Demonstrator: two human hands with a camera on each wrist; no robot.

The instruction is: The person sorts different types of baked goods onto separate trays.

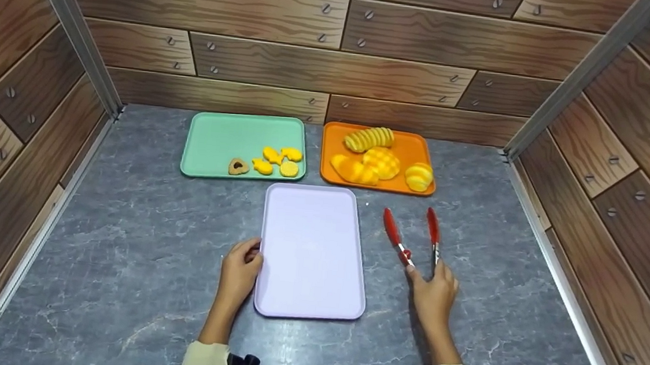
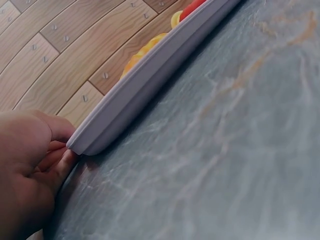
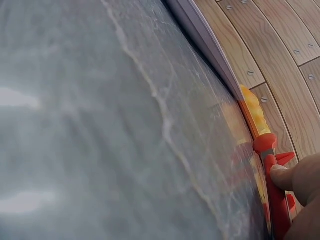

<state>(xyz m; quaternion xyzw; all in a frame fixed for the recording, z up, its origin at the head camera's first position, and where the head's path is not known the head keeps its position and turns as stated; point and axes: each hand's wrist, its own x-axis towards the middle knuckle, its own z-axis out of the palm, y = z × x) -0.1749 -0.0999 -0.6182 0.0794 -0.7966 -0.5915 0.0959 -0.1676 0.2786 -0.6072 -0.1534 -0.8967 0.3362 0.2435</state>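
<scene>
In the head view, a lilac tray (image 1: 312, 251) lies lengthwise between the hands, its surface bare. My left hand (image 1: 240, 268) is at its left edge. The left wrist view shows the thumb and fingers of that hand (image 2: 30, 165) pinching the rim of the tray (image 2: 125, 107). To the tray's right, my right hand (image 1: 434, 292) grips red-tipped metal tongs (image 1: 395, 234), whose arms are spread apart with nothing between them. In the right wrist view, the thumb presses on the tongs' red part (image 3: 276, 195); most of that hand is out of frame.
Behind stands a green tray (image 1: 218, 139) with several small yellow pieces and a brown triangular biscuit (image 1: 238, 166). Beside it, an orange tray (image 1: 330, 148) carries several toy breads (image 1: 381, 162). Wood-patterned walls (image 1: 265, 62) enclose the grey marbled table (image 1: 141, 237) at the back and sides.
</scene>
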